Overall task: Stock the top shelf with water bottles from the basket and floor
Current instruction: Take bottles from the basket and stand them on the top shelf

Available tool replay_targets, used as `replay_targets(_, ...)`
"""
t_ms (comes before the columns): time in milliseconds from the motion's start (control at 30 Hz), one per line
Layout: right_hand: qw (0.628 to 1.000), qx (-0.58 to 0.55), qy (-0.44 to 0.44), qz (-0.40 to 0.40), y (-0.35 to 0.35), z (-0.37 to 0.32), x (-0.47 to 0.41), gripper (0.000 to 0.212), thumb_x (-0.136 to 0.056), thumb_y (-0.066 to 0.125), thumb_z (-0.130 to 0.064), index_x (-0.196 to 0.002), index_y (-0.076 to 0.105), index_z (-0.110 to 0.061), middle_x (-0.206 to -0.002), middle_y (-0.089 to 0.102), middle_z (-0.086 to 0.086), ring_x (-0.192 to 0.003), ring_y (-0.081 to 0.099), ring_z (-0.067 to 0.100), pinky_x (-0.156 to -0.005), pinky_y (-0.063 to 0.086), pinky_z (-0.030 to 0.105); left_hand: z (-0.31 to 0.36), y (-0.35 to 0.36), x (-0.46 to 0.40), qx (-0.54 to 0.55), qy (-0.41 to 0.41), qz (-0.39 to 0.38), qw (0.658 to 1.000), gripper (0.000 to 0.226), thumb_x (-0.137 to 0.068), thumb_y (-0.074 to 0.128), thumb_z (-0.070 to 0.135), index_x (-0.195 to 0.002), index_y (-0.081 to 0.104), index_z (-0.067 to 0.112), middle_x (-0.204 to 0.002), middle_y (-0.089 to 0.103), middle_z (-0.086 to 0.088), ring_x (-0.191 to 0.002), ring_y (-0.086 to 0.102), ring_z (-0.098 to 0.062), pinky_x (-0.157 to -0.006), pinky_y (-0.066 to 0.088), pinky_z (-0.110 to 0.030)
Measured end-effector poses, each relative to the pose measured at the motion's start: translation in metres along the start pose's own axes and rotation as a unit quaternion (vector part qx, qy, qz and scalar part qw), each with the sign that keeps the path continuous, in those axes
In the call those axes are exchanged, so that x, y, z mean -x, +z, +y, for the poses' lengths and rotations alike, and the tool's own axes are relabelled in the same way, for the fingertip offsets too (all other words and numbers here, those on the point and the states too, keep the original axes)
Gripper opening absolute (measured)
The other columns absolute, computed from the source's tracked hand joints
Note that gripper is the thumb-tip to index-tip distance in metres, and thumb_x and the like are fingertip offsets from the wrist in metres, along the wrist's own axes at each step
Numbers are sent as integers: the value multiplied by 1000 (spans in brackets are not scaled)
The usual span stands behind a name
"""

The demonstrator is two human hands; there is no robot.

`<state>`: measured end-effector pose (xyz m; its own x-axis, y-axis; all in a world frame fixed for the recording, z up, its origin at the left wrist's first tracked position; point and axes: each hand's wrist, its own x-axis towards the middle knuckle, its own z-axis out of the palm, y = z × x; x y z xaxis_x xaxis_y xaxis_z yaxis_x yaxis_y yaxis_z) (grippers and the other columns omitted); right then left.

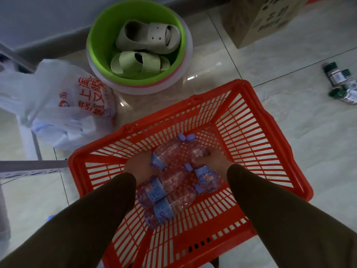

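Two dark brown sleeves [92, 219] come in from the bottom of the frame and reach down into a red plastic basket [270, 151] that sits on the pale tiled floor [289, 55] in the middle of the frame. Inside the basket lie a few small clear water bottles [173, 192] with blue labels and light purple caps, all on their sides and touching each other. Up at the top of the pile, the left hand [138, 167] rests against the near end of one bottle [170, 151]; its fingers go under the bottle, so I cannot tell how tightly it holds. Next to it, the right hand [210, 161] has its fingers curled onto another bottle [195, 149] that lies side by side with the first one. In the upper middle of the frame stands a green tub [96, 45] stacked inside a white one, with pale slippers [148, 37] in it. At the left lies a white plastic bag [63, 105] with red writing, and a grey metal shelf edge [32, 169] pokes in at the left side. A brown cardboard box [260, 18] sits at the upper right, and some small dark green jars [340, 82] lie on the floor at the right edge.
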<state>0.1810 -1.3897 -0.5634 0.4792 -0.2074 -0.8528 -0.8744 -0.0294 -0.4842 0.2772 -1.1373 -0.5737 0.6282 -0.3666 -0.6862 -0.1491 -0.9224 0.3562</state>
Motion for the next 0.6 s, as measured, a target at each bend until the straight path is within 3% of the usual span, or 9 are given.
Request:
replay_targets(133, 992, 92, -36, 79, 6, 10, 8, 54, -77, 82, -29, -126, 61, -16, -117, 70, 4, -108, 65, 25, -101, 51, 45, 6, -6, 21, 13, 13, 21, 1000, 67, -73, 80, 48, -131, 52, 29, -124, 64, 7, -111, 62, -16, -91, 50, -29)
replay_targets(267, 987, -3, -105, 123, -5, 5, 54, 47, -84, 77, -28, -128, 59, -25, -112, 67, -7, -104, 65, 16, -92, 51, 31, 21, -32, 66, 117, 26, 26, 992, 64, -75, 81, 38, -131, 52, 31, -114, 62, 13, -99, 61, -7, -77, 46, -18)
replay_targets(333, 982, -54, -127, 130, -17, -18, 91, 35, -88, 75, -17, -120, 63, -17, -103, 70, -5, -93, 68, 12, -79, 53, 23, 33, -51, 99, 187, 20, 27, 982, 58, -77, 83, 29, -128, 56, 29, -108, 65, 14, -93, 62, -2, -73, 46, -14)
replay_targets(400, 976, -81, -150, 134, -30, -47, 132, 27, -85, 76, -10, -109, 66, -15, -98, 73, -1, -92, 71, 18, -79, 57, 30, 51, -75, 138, 247, 14, 31, 968, 48, -78, 84, 20, -118, 59, 29, -99, 68, 17, -83, 65, 2, -64, 49, -9)
replay_targets(433, 974, -90, -161, 133, -38, -63, 155, 26, -83, 78, -9, -106, 67, -17, -98, 74, 1, -93, 72, 20, -82, 58, 32, 61, -89, 159, 268, 10, 38, 963, 45, -78, 84, 16, -112, 59, 29, -95, 68, 17, -78, 67, 1, -61, 51, -11)
replay_targets(533, 964, -121, -199, 128, -64, -120, 238, 33, -79, 83, -7, -104, 64, -17, -94, 74, -2, -81, 71, 3, -74, 55, 21, 96, -138, 229, 336, 20, 63, 939, 38, -77, 84, 9, -105, 64, 24, -92, 74, 5, -69, 71, 0, -55, 54, -17)
replay_targets(600, 958, -141, -217, 124, -79, -159, 299, 44, -77, 86, -13, -113, 61, -17, -103, 75, 4, -91, 73, 10, -86, 58, 33, 120, -175, 278, 358, 39, 66, 931, 38, -76, 86, 13, -107, 66, 22, -97, 77, 1, -78, 74, -5, -63, 57, -20)
